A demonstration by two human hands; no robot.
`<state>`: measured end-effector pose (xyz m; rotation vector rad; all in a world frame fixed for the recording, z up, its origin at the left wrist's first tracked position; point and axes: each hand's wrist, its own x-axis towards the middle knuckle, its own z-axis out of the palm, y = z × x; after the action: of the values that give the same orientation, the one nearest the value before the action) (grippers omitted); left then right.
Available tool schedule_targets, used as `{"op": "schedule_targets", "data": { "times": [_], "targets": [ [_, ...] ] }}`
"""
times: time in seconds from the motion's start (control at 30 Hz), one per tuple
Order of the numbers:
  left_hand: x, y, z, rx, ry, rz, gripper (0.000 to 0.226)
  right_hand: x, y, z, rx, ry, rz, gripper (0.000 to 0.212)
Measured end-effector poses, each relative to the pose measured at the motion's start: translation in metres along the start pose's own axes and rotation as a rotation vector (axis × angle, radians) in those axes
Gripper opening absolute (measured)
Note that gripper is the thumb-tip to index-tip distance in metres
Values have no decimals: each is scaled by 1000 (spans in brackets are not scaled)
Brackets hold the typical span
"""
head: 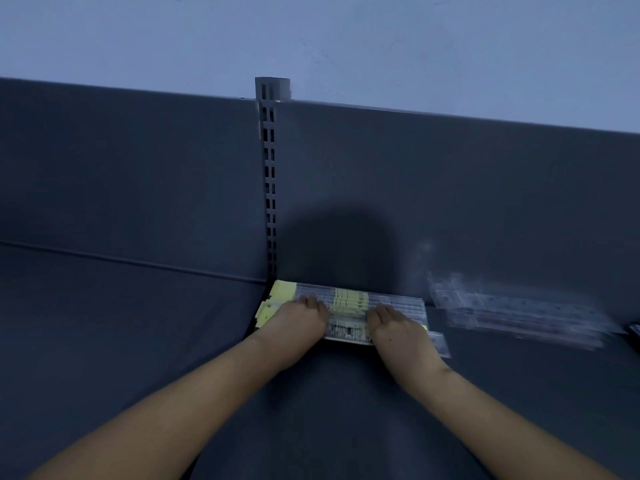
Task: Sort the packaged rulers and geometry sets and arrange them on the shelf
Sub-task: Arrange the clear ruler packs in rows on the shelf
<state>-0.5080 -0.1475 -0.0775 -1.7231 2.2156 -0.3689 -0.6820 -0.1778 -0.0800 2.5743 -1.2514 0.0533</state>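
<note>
- A grey shelf [138, 323] takes up the lower part of the view. A tall grey back panel [450, 185] stands along its back edge.
- A thin post with rows of little slots [268, 168] runs up the back panel, near the middle of the back edge.
- A pile of packed rulers [346, 303] lies flat on the shelf. It is pushed up close to the back edge, just to the right of the foot of the post.
- The packs are clear, with yellow paper at the left end and a yellow band in the middle.
- The left hand [298, 320] lies on top of the left part of the pile. Its fingers are straight and flat and are not curled round anything.
- The right hand [398, 325] lies on top of the right part of the pile in the same way, flat with straight fingers.
- The two hands are apart, and the yellow band shows between them.
- A second pile of clear packs [512, 313] lies along the back edge farther right, apart from the first pile. It is blurry, so I cannot tell what is inside.
- A small dark thing [634, 330] peeks in at the right side of the shelf. It is too cut off to name.
- A pale wall [311, 36] shows above the back panel.
</note>
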Motion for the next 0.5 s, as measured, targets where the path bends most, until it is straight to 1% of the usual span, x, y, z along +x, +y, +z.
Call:
{"op": "schedule_targets", "data": {
  "times": [0.03, 0.1, 0.13, 0.17, 0.2, 0.27, 0.3, 0.4, 0.5],
  "targets": [
    [0, 1, 1, 28, 49, 6, 56, -1, 1, -1, 8, 6, 0, 55],
    [-3, 1, 1, 103, 79, 2, 52, -5, 1, -15, 55, -69, 6, 57],
    [-2, -1, 6, 89, 130, 0, 50, -6, 2, -18, 107, -81, 5, 55],
    [-1, -2, 8, 62, 182, 9, 49, -8, 6, -21, 125, -103, -42, 54],
    [-2, -3, 5, 45, 184, 7, 49, -9, 10, -24, 169, -139, -64, 54],
    [-7, -1, -13, 32, 64, 13, 49, -9, 15, -28, 213, -180, -87, 55],
    [-8, 0, -14, 16, 35, 17, 48, -10, 16, -29, 201, -191, -89, 54],
    [-7, -3, -10, -72, -3, 32, 47, -13, 13, -32, 92, -195, -119, 58],
    [-12, -4, -10, -128, -59, 11, 54, -12, 7, -31, 34, -237, -137, 57]
  ]
}}
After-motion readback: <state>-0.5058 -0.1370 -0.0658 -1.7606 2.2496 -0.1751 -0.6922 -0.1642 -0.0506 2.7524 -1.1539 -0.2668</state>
